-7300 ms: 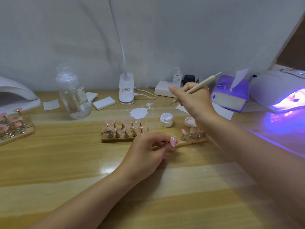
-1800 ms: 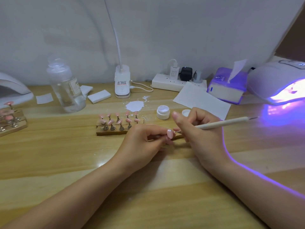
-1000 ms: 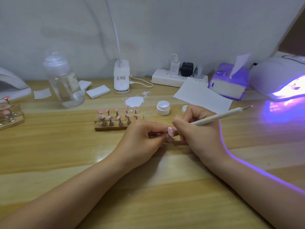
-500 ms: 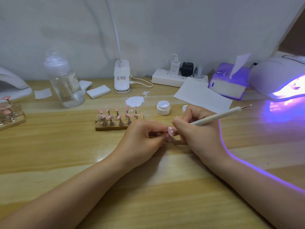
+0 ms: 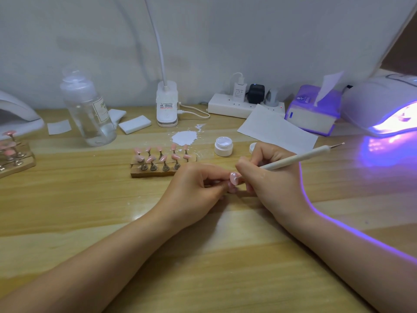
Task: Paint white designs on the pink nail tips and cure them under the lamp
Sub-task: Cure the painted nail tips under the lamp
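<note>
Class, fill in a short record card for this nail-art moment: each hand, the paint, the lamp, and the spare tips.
left hand: pinches the pink nail tip
right hand: holds the dotting pen, point on the tip
paint jar: open, white inside
lamp: lit violet, at right
wooden stand: two rows of pink tips

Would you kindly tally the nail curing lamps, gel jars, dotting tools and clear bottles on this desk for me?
Curing lamps: 2, one lit at the right, one unlit at the left
Open gel jar: 1
Dotting tool: 1, held in the right hand
Clear bottle: 1
Total: 5
</note>
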Demonstrator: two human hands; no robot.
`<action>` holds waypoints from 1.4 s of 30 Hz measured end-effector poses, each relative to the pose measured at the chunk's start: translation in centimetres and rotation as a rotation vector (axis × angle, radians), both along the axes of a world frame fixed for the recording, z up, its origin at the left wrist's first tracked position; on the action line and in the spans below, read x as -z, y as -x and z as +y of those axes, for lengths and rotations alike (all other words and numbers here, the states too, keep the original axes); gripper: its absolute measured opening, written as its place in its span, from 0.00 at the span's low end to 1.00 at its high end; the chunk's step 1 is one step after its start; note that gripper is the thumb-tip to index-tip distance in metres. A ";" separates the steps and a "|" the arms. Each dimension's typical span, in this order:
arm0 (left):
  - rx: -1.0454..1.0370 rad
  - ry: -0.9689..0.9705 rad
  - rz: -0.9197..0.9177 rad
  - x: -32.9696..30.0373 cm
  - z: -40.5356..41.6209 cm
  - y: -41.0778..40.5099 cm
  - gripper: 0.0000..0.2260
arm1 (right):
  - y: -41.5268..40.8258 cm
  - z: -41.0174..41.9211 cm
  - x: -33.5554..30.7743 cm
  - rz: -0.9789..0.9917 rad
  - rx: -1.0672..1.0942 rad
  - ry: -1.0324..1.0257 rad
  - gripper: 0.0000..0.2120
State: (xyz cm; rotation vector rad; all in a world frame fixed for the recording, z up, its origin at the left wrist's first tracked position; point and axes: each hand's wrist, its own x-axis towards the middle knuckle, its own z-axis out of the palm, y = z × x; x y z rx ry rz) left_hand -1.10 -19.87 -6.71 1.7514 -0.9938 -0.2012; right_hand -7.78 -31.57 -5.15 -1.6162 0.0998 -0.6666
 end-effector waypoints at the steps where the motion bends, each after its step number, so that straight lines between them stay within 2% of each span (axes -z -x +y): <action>1: 0.001 0.002 -0.002 0.0 0.0 0.0 0.17 | -0.1 0.0 0.0 -0.001 0.000 0.000 0.19; 17: -0.006 -0.005 0.048 0.1 0.0 0.0 0.11 | 0.0 0.0 -0.1 -0.040 0.032 -0.097 0.17; 25: -0.011 0.015 0.082 0.0 0.0 0.2 0.15 | 0.1 0.0 -0.1 -0.058 0.018 -0.084 0.18; 29: -0.004 0.008 0.067 -0.1 0.0 0.2 0.17 | 0.2 0.1 -0.1 -0.037 0.014 0.003 0.18; 42: 0.013 -0.008 0.046 0.2 0.0 0.0 0.08 | 0.2 0.1 0.0 -0.023 -0.017 0.022 0.21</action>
